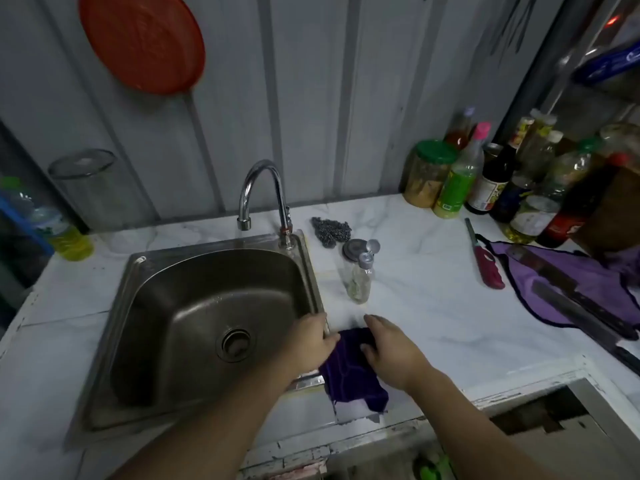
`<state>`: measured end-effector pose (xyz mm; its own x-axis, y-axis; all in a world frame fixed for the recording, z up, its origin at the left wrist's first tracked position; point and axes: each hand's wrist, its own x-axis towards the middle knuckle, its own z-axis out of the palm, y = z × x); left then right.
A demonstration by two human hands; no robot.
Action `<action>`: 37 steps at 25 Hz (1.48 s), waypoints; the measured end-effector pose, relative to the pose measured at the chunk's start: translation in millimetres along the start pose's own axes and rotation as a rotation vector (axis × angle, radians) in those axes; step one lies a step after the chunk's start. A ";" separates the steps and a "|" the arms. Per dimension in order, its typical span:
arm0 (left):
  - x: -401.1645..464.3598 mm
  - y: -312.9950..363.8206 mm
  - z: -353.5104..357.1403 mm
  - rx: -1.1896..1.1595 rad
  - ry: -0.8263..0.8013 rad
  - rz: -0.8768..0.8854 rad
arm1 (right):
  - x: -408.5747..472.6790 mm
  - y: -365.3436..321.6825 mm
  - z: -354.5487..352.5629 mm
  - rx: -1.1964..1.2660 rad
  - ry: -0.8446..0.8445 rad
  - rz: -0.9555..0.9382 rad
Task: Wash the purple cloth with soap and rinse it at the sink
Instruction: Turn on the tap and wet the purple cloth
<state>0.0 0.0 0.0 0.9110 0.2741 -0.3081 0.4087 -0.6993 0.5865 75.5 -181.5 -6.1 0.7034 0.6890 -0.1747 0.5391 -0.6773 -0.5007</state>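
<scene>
left hand (313,342): you're reaching it forward over the sink's right rim, palm down, fingers lying fairly straight, fingertips touching the left edge of the purple cloth (349,372); not clearly curled round it
right hand (389,348): you're holding it palm down just right of the cloth, thumb pressing into the fabric, fingers stretching forward and relaxed; no clear pinch showing
arms: both forearms are coming up from the bottom edge, angling in toward the cloth
purple cloth: one, dark, bunched, lying on the marble counter (415,306) just beside the sink (145,271), lower end hanging over the counter's front edge
sink: one steel basin, one drain, looking dry
faucet (263,192): one, curving over the basin, no water running
small clear bottle (360,282): one, standing just behind your hands
steel scrubber (330,228): one, near the faucet base
red lighter (485,259): one, lying well right
lighter purple cloth (568,282): one, spreading at far right, two knives lying on it
bottles and jars: cluster at back right, count unclear
</scene>
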 end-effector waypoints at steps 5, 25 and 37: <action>8.9 -7.3 34.6 -0.043 -0.030 -0.135 | 5.8 24.8 18.2 -0.058 -0.048 0.006; -23.5 -13.9 -47.7 -1.759 0.161 -0.408 | 79.5 -72.8 -23.7 0.988 -0.143 0.009; 20.9 -53.7 -128.0 -1.699 0.361 -0.462 | 195.0 -133.8 -37.4 0.805 -0.198 0.074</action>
<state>4.1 127.8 58.0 0.5896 0.5088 -0.6273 -0.0014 0.7773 0.6291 157.9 33.9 58.6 0.5888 0.7335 -0.3395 -0.0543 -0.3832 -0.9221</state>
